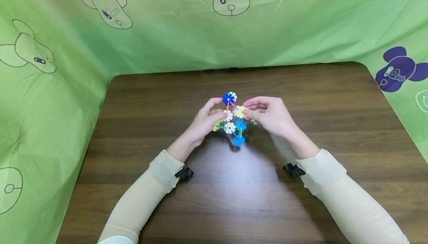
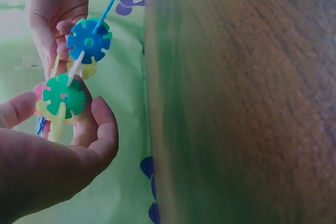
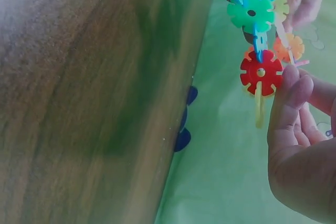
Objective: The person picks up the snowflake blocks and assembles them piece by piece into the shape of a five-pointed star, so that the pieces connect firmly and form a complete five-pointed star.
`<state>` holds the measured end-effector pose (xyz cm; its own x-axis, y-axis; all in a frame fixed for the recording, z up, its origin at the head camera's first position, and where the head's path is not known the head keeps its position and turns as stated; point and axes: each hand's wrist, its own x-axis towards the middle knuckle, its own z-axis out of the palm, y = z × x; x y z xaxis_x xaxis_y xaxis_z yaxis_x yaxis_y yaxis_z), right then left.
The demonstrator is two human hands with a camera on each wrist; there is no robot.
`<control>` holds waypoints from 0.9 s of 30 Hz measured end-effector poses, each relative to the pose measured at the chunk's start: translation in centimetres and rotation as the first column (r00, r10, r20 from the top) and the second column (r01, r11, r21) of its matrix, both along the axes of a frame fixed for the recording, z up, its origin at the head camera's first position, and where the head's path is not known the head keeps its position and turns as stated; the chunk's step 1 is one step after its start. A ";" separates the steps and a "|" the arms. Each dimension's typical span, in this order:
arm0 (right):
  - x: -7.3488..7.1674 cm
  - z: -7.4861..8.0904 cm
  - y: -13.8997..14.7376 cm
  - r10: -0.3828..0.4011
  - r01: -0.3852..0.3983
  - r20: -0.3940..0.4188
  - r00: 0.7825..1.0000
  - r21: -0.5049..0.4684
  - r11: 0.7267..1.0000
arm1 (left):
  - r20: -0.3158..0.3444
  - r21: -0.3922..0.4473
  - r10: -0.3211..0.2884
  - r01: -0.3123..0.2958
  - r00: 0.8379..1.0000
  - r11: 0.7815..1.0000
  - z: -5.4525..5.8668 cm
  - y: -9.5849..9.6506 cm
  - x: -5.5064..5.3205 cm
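Note:
Both hands hold one assembly of notched plastic snowflake discs above the table. My left hand (image 1: 199, 124) grips its left side, with the thumb by a white disc (image 1: 228, 116). On the right, my right hand (image 1: 275, 116) pinches a pale yellow disc (image 1: 240, 112) between thumb and fingers. A dark blue disc (image 1: 229, 99) tops the assembly, and a lighter blue disc (image 1: 239, 141) hangs lowest. The left wrist view shows a green disc (image 2: 73, 100) near the left fingers. In the right wrist view, a red disc (image 3: 262, 73) lies beside the right thumb. Fingers hide some joints.
Beneath the hands lies a brown wood-grain table (image 1: 160, 99). A green cloth (image 1: 167, 32) with cartoon heads surrounds its back and sides. Small black cameras sit at the left cuff (image 1: 184, 173) and the right cuff (image 1: 293, 170).

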<state>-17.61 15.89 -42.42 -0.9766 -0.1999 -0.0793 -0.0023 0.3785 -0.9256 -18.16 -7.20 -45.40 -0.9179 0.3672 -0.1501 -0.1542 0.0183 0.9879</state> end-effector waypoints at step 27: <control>1.4 -0.8 -1.1 -0.056 0.058 -0.141 0.988 0.014 0.998 | -0.039 0.009 0.084 -0.084 0.996 0.996 -0.5 0.8 0.5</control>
<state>-16.18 14.80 -43.21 -0.9881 -0.1434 0.0561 -0.1095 0.3985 -0.9106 -17.68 -6.41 -45.94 -0.9507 0.2898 -0.1106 -0.1155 0.0002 0.9933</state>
